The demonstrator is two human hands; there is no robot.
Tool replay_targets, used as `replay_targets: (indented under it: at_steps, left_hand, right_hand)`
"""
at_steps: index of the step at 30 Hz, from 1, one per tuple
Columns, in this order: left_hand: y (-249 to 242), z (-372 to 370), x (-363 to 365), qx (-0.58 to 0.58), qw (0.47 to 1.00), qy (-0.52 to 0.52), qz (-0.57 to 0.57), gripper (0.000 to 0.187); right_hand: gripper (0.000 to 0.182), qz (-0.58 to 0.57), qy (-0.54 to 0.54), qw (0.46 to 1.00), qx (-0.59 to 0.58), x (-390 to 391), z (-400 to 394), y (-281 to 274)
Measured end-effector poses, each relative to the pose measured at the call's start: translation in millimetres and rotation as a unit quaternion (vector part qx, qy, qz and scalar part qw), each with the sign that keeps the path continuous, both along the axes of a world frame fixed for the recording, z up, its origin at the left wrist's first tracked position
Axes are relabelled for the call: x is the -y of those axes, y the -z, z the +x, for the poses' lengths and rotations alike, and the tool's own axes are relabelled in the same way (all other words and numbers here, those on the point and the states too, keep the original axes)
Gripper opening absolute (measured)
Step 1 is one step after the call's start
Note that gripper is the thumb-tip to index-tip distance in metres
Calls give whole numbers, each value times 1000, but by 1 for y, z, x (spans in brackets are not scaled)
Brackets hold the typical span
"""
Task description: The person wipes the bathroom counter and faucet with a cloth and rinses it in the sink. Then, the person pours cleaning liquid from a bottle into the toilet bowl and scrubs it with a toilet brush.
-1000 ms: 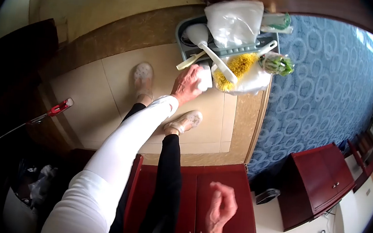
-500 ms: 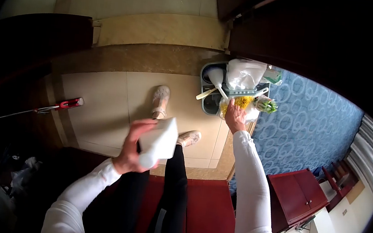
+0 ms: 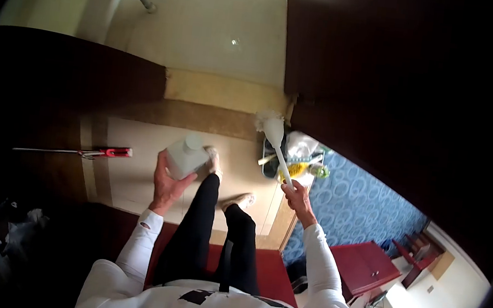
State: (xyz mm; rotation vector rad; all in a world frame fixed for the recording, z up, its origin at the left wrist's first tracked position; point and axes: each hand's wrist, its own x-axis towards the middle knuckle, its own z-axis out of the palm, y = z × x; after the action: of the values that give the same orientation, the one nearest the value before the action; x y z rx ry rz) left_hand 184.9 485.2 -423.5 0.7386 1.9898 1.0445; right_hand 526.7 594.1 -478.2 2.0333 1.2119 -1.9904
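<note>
My left hand (image 3: 169, 189) grips a white, translucent plastic bottle (image 3: 183, 159), its round cap facing up and away from me. Over on the right, my right hand (image 3: 299, 200) is closed around the handle end of a white toilet brush (image 3: 273, 133). The brush points up and away, its bristly head raised above the floor near the doorway. Beyond that hand stands a dark divided caddy (image 3: 267, 169), partly covered by the brush handle. It holds a clear plastic bag (image 3: 302, 144), a yellow cloth or sponge (image 3: 294, 172) and other items.
A doorway sill (image 3: 229, 94) leads to a pale wet-looking floor (image 3: 211, 30) with a grey pipe. Dark door panels flank it. A red-handled tool (image 3: 115, 152) lies at left. Blue patterned carpet (image 3: 349, 201) and a red cabinet (image 3: 361, 265) are at right.
My right hand has taken the toilet brush out of the caddy and lifted it. The bottle in my left hand has turned cap-up and away. The view has shifted toward the doorway.
</note>
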Motion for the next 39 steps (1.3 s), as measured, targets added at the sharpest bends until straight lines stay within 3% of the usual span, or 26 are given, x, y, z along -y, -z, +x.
replay_targets:
  at_steps: [2,5,6,10,15,20,22,26,28,30,32,36,38,39]
  left_hand:
    - [-30,-12,-8,2,1000,-23,11,70]
    - [-66,-27,-24,39,994,-69,71,70]
    - [-76,-31,-32,49,993,-79,77,70]
    - [-112,-47,-71,25,988,-93,118,67]
    - [-151,-60,-141,51,977,-132,157,67]
    - [-197,-68,-208,71,966,-157,192,69]
    - [-211,-78,-245,96,952,-206,205,68]
    - [-218,-97,-298,65,944,-236,220,66]
    - [-226,-110,-320,67,940,-246,228,65]
    - [-234,-125,-343,73,930,-254,256,65]
    - [-244,-150,-368,82,922,-263,274,64]
    - [-238,-198,-423,95,914,-245,310,65]
    - [-235,-225,-456,86,919,-234,305,66]
    - [-236,-237,-476,83,918,-231,312,67]
  right_hand:
    - [35,15,37,995,-96,-22,-39,-43]
    - [31,9,128,957,-261,-51,-81,-66]
    - [31,11,158,950,-270,-65,-98,-77]
    - [25,197,87,955,-202,-142,-152,-118]
    - [47,145,137,942,-270,-230,-196,-153]
    - [53,36,125,919,-371,-306,-227,-185]
    - [53,-80,148,856,-489,-348,-249,-195]
    - [50,-68,157,873,-456,-424,-294,-207]
    - [46,126,134,930,-319,-472,-321,-231]
    - [42,240,85,924,-286,-519,-343,-263]
    - [40,397,22,864,-309,-564,-368,-315]
    - [38,596,40,741,-306,-626,-419,-423]
    - [34,632,21,717,-295,-666,-429,-445]
    - [33,672,53,676,-297,-708,-438,-425]
